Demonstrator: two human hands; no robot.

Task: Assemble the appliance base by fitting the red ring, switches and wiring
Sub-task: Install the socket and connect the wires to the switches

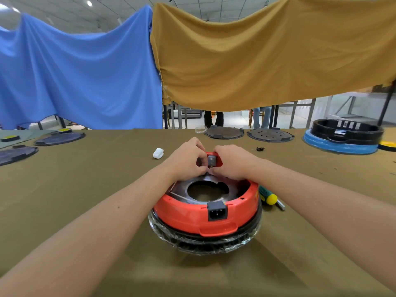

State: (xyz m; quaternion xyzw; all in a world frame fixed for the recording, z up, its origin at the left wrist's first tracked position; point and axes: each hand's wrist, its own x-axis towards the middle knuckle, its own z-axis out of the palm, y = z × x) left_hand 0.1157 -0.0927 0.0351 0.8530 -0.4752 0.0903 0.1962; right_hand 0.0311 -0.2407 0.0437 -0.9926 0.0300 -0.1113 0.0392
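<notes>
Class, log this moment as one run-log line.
left hand: pinches grey switch | right hand: holds it too | red ring: fitted | screwdriver: idle

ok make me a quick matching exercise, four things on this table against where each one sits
Things:
1. screwdriver
2. power socket
3. white wad
4. grey switch

Places:
A. between both hands' fingers at the far rim
B. right of the red ring
C. left of the left hand
D. near side of the ring

Pairs: 1-B, 2-D, 3-C, 4-A
</notes>
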